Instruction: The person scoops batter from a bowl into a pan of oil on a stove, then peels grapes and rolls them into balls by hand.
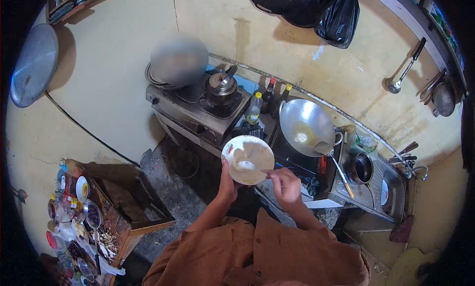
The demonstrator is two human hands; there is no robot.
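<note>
My left hand (227, 183) grips a white bowl (230, 150) from its left side and underneath, holding it tilted toward me in front of my chest. Small coloured marks show on its inner wall, and a shadow falls across it. My right hand (286, 188) is closed at the bowl's right rim, pinching the thin handle of what looks like a spoon (259, 171) that reaches inside. What the bowl contains is hard to make out. Beyond it, a large metal wok (304, 123) sits on the stove, with a wooden-handled turner (341, 175) resting over its edge.
A kettle (221, 89) stands on the left stove (198, 113). Several bottles (254, 109) stand between it and the wok. At right is a sink (396, 194) with a small pot (362, 168). A cluttered wooden table (123, 239) is at lower left. A ladle (394, 84) hangs on the wall.
</note>
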